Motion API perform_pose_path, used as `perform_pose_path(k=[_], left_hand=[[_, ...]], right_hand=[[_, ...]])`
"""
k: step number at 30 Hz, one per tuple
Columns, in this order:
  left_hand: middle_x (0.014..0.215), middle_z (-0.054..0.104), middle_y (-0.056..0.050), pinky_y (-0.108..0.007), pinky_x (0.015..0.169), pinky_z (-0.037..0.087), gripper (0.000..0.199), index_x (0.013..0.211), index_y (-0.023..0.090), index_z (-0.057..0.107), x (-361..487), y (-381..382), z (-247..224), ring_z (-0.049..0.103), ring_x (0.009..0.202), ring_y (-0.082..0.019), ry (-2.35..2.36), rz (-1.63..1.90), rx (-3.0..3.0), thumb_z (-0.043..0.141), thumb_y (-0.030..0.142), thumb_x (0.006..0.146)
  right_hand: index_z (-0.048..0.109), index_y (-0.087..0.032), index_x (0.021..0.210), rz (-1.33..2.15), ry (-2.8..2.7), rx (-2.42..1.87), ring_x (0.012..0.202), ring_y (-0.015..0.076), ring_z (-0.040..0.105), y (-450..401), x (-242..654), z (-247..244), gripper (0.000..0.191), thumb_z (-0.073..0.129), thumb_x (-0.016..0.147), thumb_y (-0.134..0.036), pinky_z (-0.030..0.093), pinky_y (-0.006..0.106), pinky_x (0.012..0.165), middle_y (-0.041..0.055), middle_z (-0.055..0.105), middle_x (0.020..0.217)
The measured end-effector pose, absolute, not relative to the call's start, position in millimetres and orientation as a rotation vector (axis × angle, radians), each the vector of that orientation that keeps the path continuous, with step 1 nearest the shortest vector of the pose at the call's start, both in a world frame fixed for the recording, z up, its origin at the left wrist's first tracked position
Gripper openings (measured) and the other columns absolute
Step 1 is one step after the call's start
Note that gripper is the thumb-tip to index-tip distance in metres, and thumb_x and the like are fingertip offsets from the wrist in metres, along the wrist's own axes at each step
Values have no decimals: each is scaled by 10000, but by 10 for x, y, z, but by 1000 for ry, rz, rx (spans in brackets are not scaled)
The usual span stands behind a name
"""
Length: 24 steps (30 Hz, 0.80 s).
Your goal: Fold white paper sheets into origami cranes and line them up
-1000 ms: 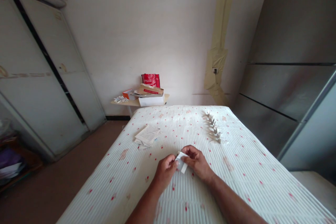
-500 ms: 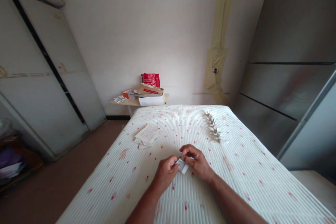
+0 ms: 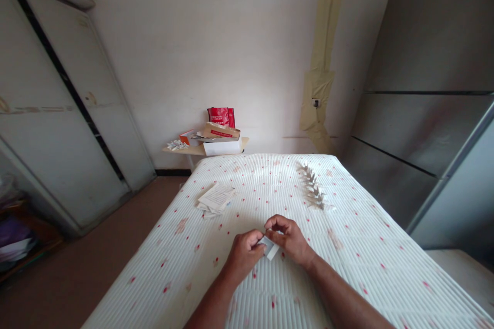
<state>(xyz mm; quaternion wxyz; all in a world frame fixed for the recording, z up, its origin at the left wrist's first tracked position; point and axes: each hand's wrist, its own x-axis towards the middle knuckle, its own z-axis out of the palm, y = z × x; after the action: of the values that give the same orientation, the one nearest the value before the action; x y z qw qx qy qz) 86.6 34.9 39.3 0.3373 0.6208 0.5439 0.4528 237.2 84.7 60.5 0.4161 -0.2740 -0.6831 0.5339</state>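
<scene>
A small folded piece of white paper (image 3: 271, 250) is held between both hands above the bed's near middle. My left hand (image 3: 245, 254) pinches its left edge with thumb and fingers. On the other side, my right hand (image 3: 289, 239) grips its upper right part, fingers curled over the top. Beyond them to the left lies a stack of printed paper sheets (image 3: 216, 198). A row of several folded paper pieces (image 3: 314, 187) with pointed tips stands at the right.
The bed's striped, dotted cover (image 3: 185, 277) fills the foreground. Behind it at left, a small table (image 3: 196, 151) bears a red bag (image 3: 221, 117), boxes and white folded pieces. Grey cabinets (image 3: 65, 108) stand left; a large grey appliance (image 3: 417, 113) stands right.
The folded paper has tilted slightly, and its lower white strip shows a little more to the right. Both hands keep their hold with small finger shifts.
</scene>
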Motion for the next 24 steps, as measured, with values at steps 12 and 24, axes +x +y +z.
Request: perform_pose_path(k=[12, 24], left_hand=[[569, 605, -5, -208, 534, 354, 111, 607, 133, 559, 869, 338, 525, 500, 535, -109, 1266, 1230, 1261, 544, 242, 621], [491, 477, 50, -178, 413, 256, 305, 793, 126, 576, 853, 340, 503, 397, 429, -64, 1184, 1171, 1175, 581, 404, 667]], right_hand=[[549, -172, 672, 1411, -1344, -728, 538, 95, 455, 901, 2368, 643, 144, 648, 653, -274, 349, 206, 501, -29, 531, 600], [538, -184, 696, 1323, -1382, -725, 549, 98, 461, 869, 2284, 531, 153, 622, 690, -312, 367, 213, 523, -36, 523, 613]])
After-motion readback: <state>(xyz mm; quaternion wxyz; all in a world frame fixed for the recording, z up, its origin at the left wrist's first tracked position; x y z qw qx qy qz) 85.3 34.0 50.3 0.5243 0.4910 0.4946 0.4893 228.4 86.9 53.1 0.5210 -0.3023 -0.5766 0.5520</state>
